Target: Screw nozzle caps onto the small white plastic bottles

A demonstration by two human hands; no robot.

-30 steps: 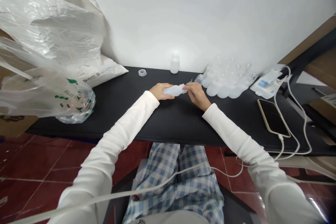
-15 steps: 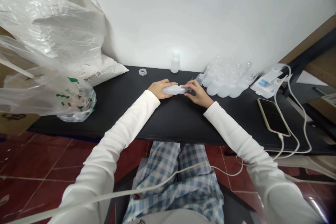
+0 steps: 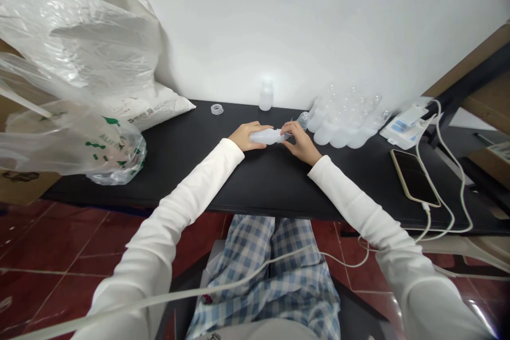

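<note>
Head view shows the left hand wrapped around a white bottle held sideways over the black desk, the right hand pinching a clear piece at its neck. Behind, a second bottle stands upright between clear rings and clustered bottles.

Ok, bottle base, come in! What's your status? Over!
Left grip: around white bottle, held sideways. Right grip: pinching clear piece at the neck end. Second bottle: standing behind, not in the way. Over.
</note>
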